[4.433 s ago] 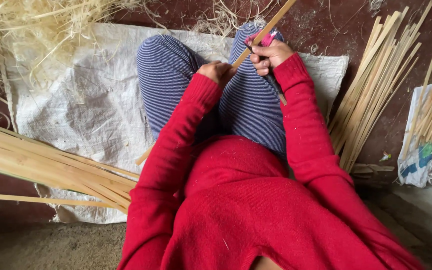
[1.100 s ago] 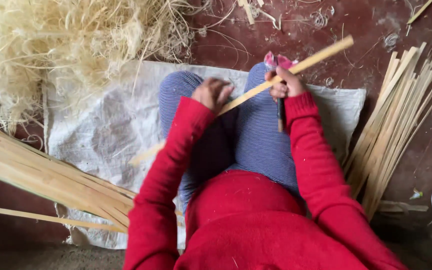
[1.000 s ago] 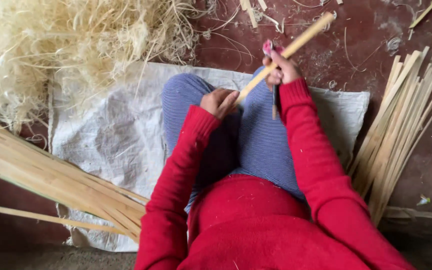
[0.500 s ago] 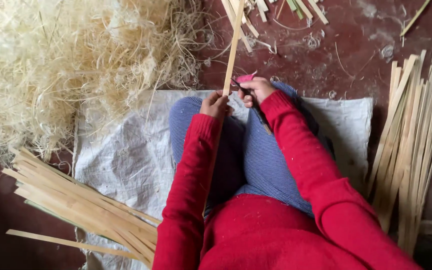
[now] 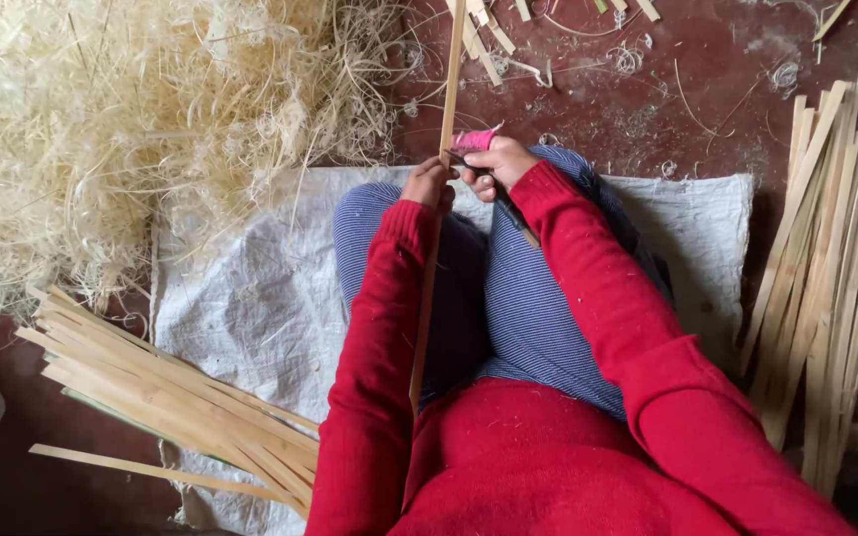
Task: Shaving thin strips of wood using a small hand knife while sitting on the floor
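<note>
My left hand (image 5: 428, 185) grips a long pale bamboo strip (image 5: 451, 89) that now points almost straight away from me, its near end running down beside my left sleeve. My right hand (image 5: 495, 165) is closed on a knife with a pink-wrapped handle (image 5: 474, 140), held against the strip just beyond my left hand. The blade itself is mostly hidden by my fingers. I sit with blue striped trousers (image 5: 528, 318) on a white woven sack (image 5: 250, 298), arms in red sleeves.
A big heap of pale bamboo shavings (image 5: 121, 129) fills the upper left. A bundle of bamboo strips (image 5: 181, 397) lies at my left, another bundle (image 5: 831, 268) at my right. Short offcuts (image 5: 508, 30) litter the reddish floor ahead.
The strip has swung from pointing up-right to pointing nearly straight ahead. Both hands have come closer together on it, and the view has shifted left, showing more of the shavings heap.
</note>
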